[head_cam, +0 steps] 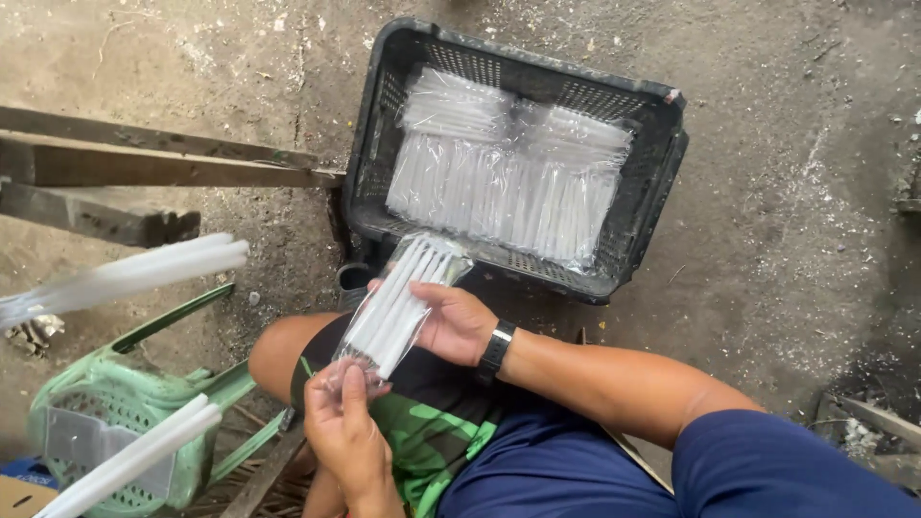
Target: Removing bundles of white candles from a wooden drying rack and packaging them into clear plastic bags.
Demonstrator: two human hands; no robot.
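A clear plastic bag of several white sticks (393, 307) lies across my lap. My right hand (456, 321) holds it from the right side, fingers under the bundle. My left hand (345, 422) pinches the bag's open lower end between thumb and fingers. In front of my knees stands a black plastic crate (662, 192) with packed bags of white sticks (508, 173) laid flat inside.
More loose white sticks (134, 273) jut in at the left, and another bunch (125, 460) at the lower left over a green plastic basket (115, 403). Wooden beams (144, 168) lie on the dirty concrete floor at the left.
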